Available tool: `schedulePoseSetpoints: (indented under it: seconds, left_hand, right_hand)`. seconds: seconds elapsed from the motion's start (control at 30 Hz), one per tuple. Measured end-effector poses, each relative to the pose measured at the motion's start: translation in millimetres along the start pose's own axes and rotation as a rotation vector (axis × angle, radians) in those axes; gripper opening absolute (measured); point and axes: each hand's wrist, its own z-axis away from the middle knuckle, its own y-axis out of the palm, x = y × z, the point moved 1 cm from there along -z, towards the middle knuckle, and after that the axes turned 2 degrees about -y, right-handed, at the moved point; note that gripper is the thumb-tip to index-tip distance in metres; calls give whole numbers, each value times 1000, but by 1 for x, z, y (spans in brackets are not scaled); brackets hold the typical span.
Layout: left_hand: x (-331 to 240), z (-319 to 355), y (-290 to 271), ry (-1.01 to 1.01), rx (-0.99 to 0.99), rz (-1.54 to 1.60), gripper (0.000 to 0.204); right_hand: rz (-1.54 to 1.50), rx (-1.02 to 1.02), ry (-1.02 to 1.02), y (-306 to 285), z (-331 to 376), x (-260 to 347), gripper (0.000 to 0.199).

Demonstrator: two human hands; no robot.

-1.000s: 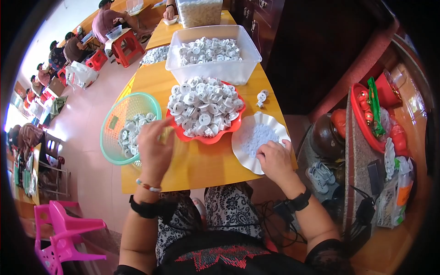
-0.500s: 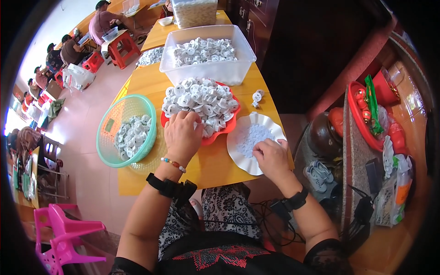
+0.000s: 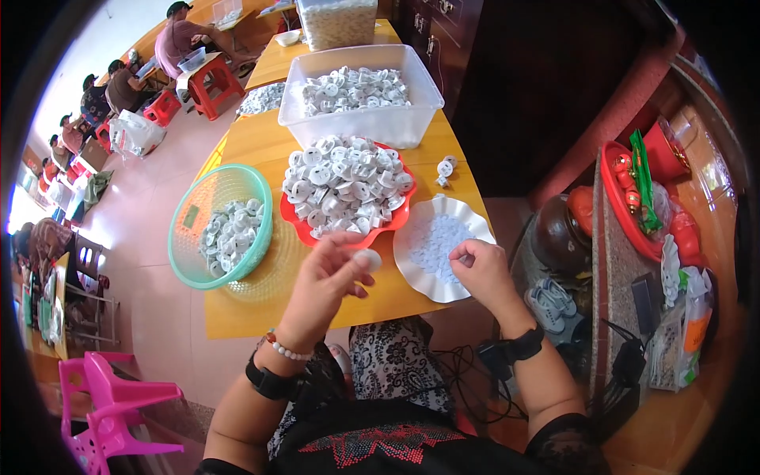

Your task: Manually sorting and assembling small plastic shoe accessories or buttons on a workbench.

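Your left hand (image 3: 326, 273) holds one white round part (image 3: 368, 260) between thumb and fingers, just off the six o'clock edge of the red bowl (image 3: 299, 228), which is heaped with similar parts. Your right hand (image 3: 484, 271) has thumb and fingertips drawn together at the four o'clock side of the white scalloped dish (image 3: 437, 291) (whether they pinch one of its small pale pieces (image 3: 431, 245), I cannot tell). The green basket (image 3: 180, 252), partly filled with white parts, stands at ten o'clock from your left hand; the translucent tub (image 3: 356, 128) lies at twelve o'clock beyond the bowl.
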Motion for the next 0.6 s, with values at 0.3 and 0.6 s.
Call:
schedulePoseSetpoints:
  seconds: [0.3, 0.6]
  left_hand:
    - [41, 7, 11, -329, 243, 386, 39]
    - [35, 15, 17, -276, 347, 483, 45]
  right_hand:
    - [-296, 36, 40, 5, 0, -2, 14]
    - [-827, 127, 168, -13, 15, 51, 7]
